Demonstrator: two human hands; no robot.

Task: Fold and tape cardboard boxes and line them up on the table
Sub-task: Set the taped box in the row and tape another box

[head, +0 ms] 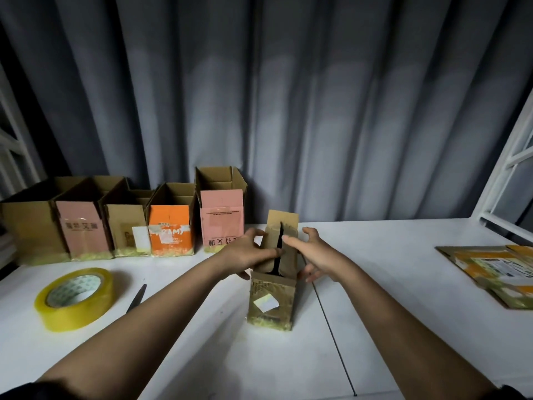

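Small cardboard box (272, 295) upright at the middle of the white desk (389, 327), top flaps half folded, a dark gap between them. Left hand (248, 254) curled over the left flap, pressing it inward. Right hand (313, 255) with fingers spread and nearly straight, laid against the right flap and side. Five open boxes (127, 223) lined up at the back left. Tape roll (74, 298) and scissors (137, 298) at near left; flattened cartons (490, 272) at right.
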